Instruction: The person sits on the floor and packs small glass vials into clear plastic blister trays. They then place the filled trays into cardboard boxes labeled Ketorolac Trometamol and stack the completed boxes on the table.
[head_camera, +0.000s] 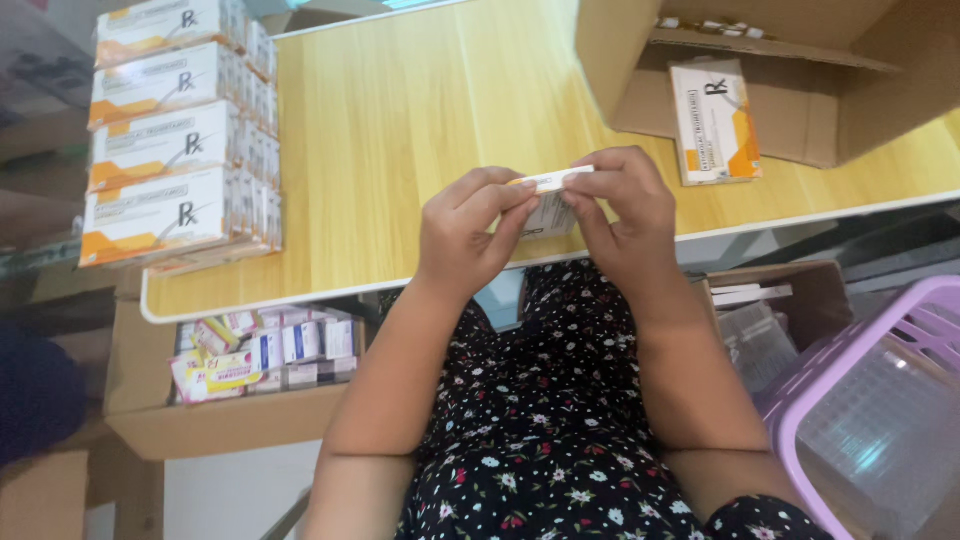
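Both my hands hold one small white carton just above the near edge of a light wooden table. My left hand pinches its left end with thumb and fingers. My right hand grips its right end, fingers curled over the top flap. The carton's lower part is partly hidden behind my fingers. My lap in a dark flowered dress is below.
A stack of white-and-orange cartons stands at the table's far left. An open cardboard box lies on its side at right with a similar carton inside. Below are a cardboard box of small packs and a purple plastic basket.
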